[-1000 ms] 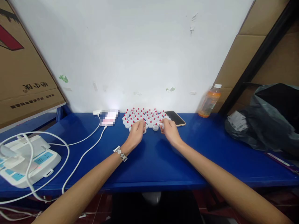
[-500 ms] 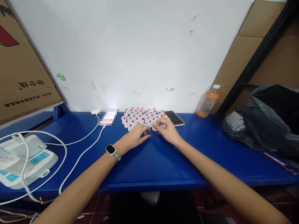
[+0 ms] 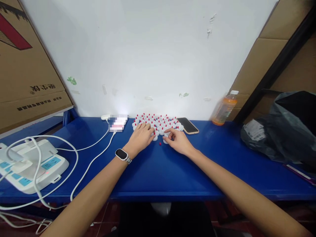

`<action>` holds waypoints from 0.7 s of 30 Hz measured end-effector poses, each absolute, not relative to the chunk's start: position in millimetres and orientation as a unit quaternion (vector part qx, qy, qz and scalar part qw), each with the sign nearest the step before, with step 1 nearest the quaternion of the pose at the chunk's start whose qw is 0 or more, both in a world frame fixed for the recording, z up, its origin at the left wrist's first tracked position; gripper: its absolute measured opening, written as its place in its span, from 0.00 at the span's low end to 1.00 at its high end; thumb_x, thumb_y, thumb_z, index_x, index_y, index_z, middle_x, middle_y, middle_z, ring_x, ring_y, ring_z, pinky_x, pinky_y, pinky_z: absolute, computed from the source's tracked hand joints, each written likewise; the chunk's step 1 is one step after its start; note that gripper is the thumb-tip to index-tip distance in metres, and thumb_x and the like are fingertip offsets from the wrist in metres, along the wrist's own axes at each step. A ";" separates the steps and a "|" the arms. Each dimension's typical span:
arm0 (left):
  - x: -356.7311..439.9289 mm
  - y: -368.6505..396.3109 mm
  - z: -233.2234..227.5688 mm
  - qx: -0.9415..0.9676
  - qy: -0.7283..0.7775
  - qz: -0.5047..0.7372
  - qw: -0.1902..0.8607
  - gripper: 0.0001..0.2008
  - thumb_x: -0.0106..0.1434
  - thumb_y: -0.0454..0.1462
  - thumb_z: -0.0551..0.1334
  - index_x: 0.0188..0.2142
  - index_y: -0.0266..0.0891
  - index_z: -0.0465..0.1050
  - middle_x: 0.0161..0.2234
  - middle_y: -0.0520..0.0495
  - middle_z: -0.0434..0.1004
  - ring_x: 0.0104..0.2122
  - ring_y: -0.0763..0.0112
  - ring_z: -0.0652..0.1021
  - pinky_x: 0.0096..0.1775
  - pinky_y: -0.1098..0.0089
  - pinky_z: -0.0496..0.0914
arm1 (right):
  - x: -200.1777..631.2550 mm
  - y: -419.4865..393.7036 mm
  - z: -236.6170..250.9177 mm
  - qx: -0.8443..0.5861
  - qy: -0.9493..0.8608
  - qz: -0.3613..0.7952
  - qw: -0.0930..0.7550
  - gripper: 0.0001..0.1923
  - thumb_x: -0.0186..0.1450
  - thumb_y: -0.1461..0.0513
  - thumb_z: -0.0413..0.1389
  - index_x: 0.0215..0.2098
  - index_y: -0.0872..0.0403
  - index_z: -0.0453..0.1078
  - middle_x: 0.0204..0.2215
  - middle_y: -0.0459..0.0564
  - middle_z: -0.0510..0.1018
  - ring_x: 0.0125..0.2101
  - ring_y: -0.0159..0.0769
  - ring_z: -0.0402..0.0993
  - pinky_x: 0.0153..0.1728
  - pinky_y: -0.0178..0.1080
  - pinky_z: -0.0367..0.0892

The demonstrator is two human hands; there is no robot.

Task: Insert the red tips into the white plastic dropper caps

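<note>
White wall at the back, scuffed, with a long blue table (image 3: 153, 171) running along it. On the table near the wall sits a cluster of small white caps with red tips (image 3: 160, 121), packed close together.

Left hand (image 3: 141, 138) lies palm down at the near left edge of the cluster, fingers spread flat and resting on the front caps; nothing gripped. A smartwatch (image 3: 121, 153) sits on that wrist. Right hand (image 3: 178, 141) rests at the near right edge, fingers curled, thumb and forefinger pinched on one white cap (image 3: 166, 135) at the front of the group. Between the two hands, on bare tabletop, lies a single loose red piece (image 3: 160, 144), apart from both hands and just in front of the cluster.

Just right of the caps a dark phone (image 3: 188, 125) lies flat, screen up. Farther right, by the wall, an orange drink bottle (image 3: 224, 109) with a white cap stands upright. A grey-black plastic bag (image 3: 281, 131) is slumped at the far right end. Left of the caps, a white charger block and cable (image 3: 98, 149) trail across the table to a white power strip (image 3: 32, 168) at the left edge. Cardboard boxes (image 3: 24, 75) lean at upper left; more cardboard at upper right.
</note>
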State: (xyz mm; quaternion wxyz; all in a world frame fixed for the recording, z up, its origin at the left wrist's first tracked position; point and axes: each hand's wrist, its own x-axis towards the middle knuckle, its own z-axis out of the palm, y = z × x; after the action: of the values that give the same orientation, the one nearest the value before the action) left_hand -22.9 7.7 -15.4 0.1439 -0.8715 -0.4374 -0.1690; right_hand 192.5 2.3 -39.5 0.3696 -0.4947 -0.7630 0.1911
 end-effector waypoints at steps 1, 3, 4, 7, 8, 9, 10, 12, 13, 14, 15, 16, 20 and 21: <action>-21.4 8.0 -14.8 -0.873 -0.436 -0.167 0.142 0.09 0.69 0.39 0.55 0.40 0.38 0.71 0.41 0.40 0.72 0.43 0.54 0.69 0.47 0.57 0.62 | 192.2 1.2 -38.0 -0.498 -0.761 0.180 0.376 0.15 0.63 0.55 0.58 0.44 0.53 0.73 0.23 0.42 0.73 0.23 0.31 0.65 0.29 0.34 0.59; -19.7 8.1 -13.0 -0.876 -0.427 -0.190 0.121 0.09 0.70 0.39 0.54 0.39 0.38 0.70 0.39 0.41 0.72 0.42 0.56 0.70 0.46 0.58 0.62 | 191.5 -2.1 -33.8 -0.498 -0.757 0.155 0.394 0.15 0.64 0.54 0.57 0.45 0.53 0.71 0.24 0.42 0.72 0.25 0.32 0.66 0.31 0.35 0.61; -19.1 7.7 -12.0 -0.876 -0.419 -0.213 0.104 0.09 0.71 0.39 0.53 0.38 0.39 0.69 0.38 0.42 0.72 0.41 0.57 0.70 0.46 0.59 0.62 | 191.1 -4.3 -31.2 -0.491 -0.759 0.141 0.404 0.15 0.65 0.54 0.56 0.45 0.53 0.71 0.26 0.44 0.72 0.26 0.33 0.67 0.32 0.36 0.62; -16.0 4.3 -9.9 -0.867 -0.392 -0.307 0.017 0.10 0.72 0.40 0.50 0.38 0.39 0.66 0.37 0.45 0.70 0.39 0.62 0.70 0.44 0.63 0.64 | 188.5 -11.8 -22.9 -0.438 -0.782 0.099 0.432 0.18 0.66 0.55 0.56 0.51 0.53 0.69 0.38 0.51 0.75 0.37 0.38 0.71 0.41 0.40 0.65; -14.3 2.4 -9.3 -0.859 -0.384 -0.337 -0.022 0.10 0.73 0.41 0.49 0.38 0.39 0.65 0.36 0.46 0.70 0.37 0.64 0.70 0.42 0.64 0.64 | 187.0 -14.4 -20.5 -0.414 -0.795 0.095 0.434 0.20 0.66 0.55 0.56 0.53 0.53 0.67 0.43 0.53 0.74 0.41 0.40 0.71 0.44 0.42 0.65; -12.5 0.3 -8.8 -0.850 -0.379 -0.361 -0.062 0.11 0.73 0.41 0.49 0.38 0.40 0.63 0.34 0.48 0.69 0.35 0.66 0.70 0.39 0.66 0.64 | 185.3 -17.0 -18.3 -0.391 -0.807 0.100 0.432 0.21 0.66 0.55 0.56 0.55 0.52 0.66 0.46 0.55 0.74 0.43 0.41 0.71 0.46 0.43 0.65; -10.7 -1.9 -8.3 -0.840 -0.376 -0.378 -0.098 0.11 0.73 0.43 0.48 0.38 0.40 0.63 0.33 0.49 0.69 0.32 0.68 0.70 0.37 0.67 0.64 | 183.5 -19.3 -16.5 -0.372 -0.815 0.113 0.429 0.20 0.66 0.56 0.56 0.55 0.52 0.65 0.47 0.55 0.74 0.43 0.40 0.71 0.46 0.43 0.65; -8.0 -6.0 -7.0 -0.832 -0.372 -0.386 -0.143 0.12 0.74 0.44 0.48 0.38 0.40 0.62 0.30 0.51 0.67 0.29 0.70 0.69 0.34 0.68 0.62 | 180.5 -23.2 -14.3 -0.354 -0.820 0.150 0.424 0.17 0.67 0.58 0.53 0.53 0.52 0.66 0.43 0.52 0.76 0.38 0.37 0.72 0.43 0.40 0.65; -7.4 -7.6 -6.3 -0.835 -0.369 -0.380 -0.148 0.13 0.74 0.45 0.47 0.37 0.40 0.61 0.30 0.52 0.67 0.29 0.71 0.68 0.34 0.68 0.62 | 179.5 -24.7 -13.8 -0.354 -0.818 0.166 0.422 0.14 0.68 0.58 0.52 0.51 0.52 0.66 0.40 0.50 0.76 0.35 0.36 0.71 0.40 0.39 0.65; -7.4 -9.0 -5.6 -0.842 -0.364 -0.371 -0.143 0.14 0.74 0.44 0.47 0.36 0.40 0.61 0.30 0.52 0.66 0.29 0.70 0.68 0.34 0.68 0.62 | 178.9 -25.9 -13.8 -0.355 -0.816 0.180 0.419 0.12 0.68 0.58 0.52 0.49 0.53 0.66 0.37 0.48 0.76 0.32 0.34 0.70 0.37 0.38 0.64; -7.8 -10.1 -5.0 -0.852 -0.358 -0.360 -0.132 0.14 0.74 0.44 0.46 0.35 0.40 0.61 0.30 0.51 0.66 0.30 0.70 0.68 0.35 0.68 0.62 | 178.6 -26.8 -14.3 -0.357 -0.814 0.194 0.415 0.11 0.69 0.58 0.51 0.47 0.53 0.66 0.34 0.47 0.75 0.30 0.33 0.68 0.35 0.37 0.63; -8.4 -10.8 -4.5 -0.863 -0.348 -0.348 -0.117 0.15 0.75 0.44 0.46 0.34 0.40 0.60 0.30 0.51 0.66 0.31 0.70 0.68 0.36 0.67 0.63 | 178.5 -27.5 -15.2 -0.356 -0.815 0.208 0.407 0.09 0.70 0.57 0.50 0.45 0.53 0.66 0.31 0.45 0.74 0.28 0.32 0.66 0.33 0.36 0.61; -9.4 -12.8 -5.4 -0.895 -0.300 -0.321 -0.076 0.16 0.75 0.42 0.44 0.34 0.40 0.61 0.32 0.48 0.67 0.33 0.68 0.69 0.39 0.66 0.64 | 175.8 -28.9 -21.5 -0.340 -0.796 0.286 0.411 0.14 0.73 0.53 0.43 0.35 0.52 0.61 0.25 0.42 0.66 0.25 0.31 0.61 0.29 0.35 0.58; -8.4 -13.4 -6.5 -0.897 -0.289 -0.325 -0.074 0.16 0.75 0.42 0.43 0.34 0.40 0.62 0.32 0.48 0.67 0.33 0.68 0.69 0.39 0.66 0.64 | 174.3 -29.3 -23.0 -0.333 -0.786 0.305 0.422 0.16 0.73 0.51 0.43 0.34 0.52 0.60 0.25 0.43 0.66 0.26 0.32 0.61 0.29 0.35 0.59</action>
State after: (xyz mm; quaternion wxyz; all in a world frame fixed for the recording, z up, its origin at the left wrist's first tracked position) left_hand -8.4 -13.4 -6.5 -0.0742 -0.8975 -0.2886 -0.3252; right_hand 174.3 -29.3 -23.0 0.4223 -0.3327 -0.7862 0.3046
